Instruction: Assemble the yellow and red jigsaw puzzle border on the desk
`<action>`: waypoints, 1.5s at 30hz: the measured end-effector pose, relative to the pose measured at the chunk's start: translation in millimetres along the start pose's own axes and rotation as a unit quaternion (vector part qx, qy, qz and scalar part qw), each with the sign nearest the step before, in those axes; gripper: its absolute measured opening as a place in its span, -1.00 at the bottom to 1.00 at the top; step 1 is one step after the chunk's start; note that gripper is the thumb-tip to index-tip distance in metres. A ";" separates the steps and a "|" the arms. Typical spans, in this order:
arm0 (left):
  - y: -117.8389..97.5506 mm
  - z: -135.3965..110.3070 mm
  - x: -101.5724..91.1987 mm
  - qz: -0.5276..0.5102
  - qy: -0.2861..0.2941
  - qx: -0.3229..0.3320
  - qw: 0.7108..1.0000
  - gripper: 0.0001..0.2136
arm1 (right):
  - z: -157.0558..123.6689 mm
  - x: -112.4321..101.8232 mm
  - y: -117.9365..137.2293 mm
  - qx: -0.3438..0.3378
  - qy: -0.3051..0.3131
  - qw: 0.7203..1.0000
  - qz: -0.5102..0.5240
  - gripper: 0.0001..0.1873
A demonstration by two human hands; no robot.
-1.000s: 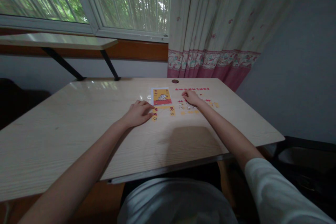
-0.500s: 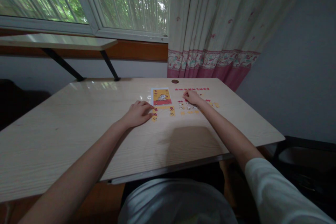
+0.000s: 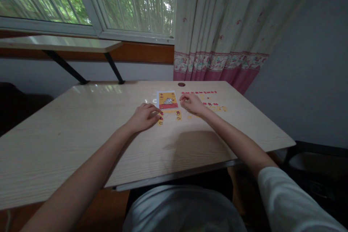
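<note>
My left hand (image 3: 144,117) rests on the table with its fingers loosely bent and apart, thumb and fingertips at the left edge of a partly joined jigsaw puzzle (image 3: 178,115) in yellow. My right hand (image 3: 192,103) is raised just right of the picture card (image 3: 167,100), its fingers pinched together. What lies between those fingertips is hidden. The card shows a white cartoon animal on yellow and red. Under and beyond my right hand lie loose puzzle pieces, with a row of red pieces (image 3: 199,92) at the back and yellow pieces (image 3: 221,108) to the right.
The pale wooden table (image 3: 89,137) carries a raised shelf (image 3: 65,42) on black supports at the back left. A round cable hole (image 3: 181,84) sits near the back edge. Behind are a window and a curtain (image 3: 217,25); a dark chair (image 3: 318,166) stands at the right.
My right hand has moved left from over the loose pieces towards the picture card, still pinched. My left hand has stayed almost in place.
</note>
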State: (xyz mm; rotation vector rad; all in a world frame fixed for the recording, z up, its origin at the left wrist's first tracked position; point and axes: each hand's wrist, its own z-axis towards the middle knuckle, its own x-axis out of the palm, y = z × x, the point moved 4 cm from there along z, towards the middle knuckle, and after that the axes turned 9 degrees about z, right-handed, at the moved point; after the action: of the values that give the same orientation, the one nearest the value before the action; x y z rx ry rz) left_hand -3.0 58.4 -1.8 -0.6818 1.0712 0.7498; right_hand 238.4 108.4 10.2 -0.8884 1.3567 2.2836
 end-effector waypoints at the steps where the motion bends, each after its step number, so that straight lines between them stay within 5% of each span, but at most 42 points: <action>1: -3.0 0.3 -3.0 -0.015 -0.010 0.004 1.000 -0.68 | -3.5 5.2 7.6 -0.006 0.001 0.999 0.044 -0.84; 8: -22.8 1.4 -15.9 -0.159 -0.029 -0.008 0.987 -0.70 | -23.4 44.7 36.0 0.061 0.044 0.949 0.306 -0.83; 15: -20.3 1.1 -9.4 -0.225 -0.045 -0.068 0.971 -0.72 | -31.4 52.6 45.9 0.076 0.055 0.926 0.366 -0.78; 23: -11.0 1.5 -0.1 -0.346 -0.073 -0.161 0.922 -0.75 | -33.3 33.3 58.4 -0.089 0.004 0.988 0.130 -0.90; 31: -18.4 0.0 0.9 -0.399 -0.038 -0.166 0.901 -0.76 | -40.1 34.3 67.1 -0.221 -0.005 0.974 -0.053 -0.84; 37: -0.4 1.6 -6.2 -0.313 -0.035 -0.152 0.937 -0.74 | -42.3 36.5 67.4 -0.184 -0.013 0.982 -0.050 -0.87; 45: 27.1 -1.0 2.2 -0.097 0.013 0.003 0.995 -0.57 | -53.4 71.2 66.9 -0.099 0.127 0.987 -0.030 -0.94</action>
State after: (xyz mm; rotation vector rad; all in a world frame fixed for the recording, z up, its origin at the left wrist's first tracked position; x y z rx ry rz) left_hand -24.9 73.6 -7.6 -0.7799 1.0133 0.5724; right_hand 165.2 27.3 -11.5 -1.3047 1.1917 2.3511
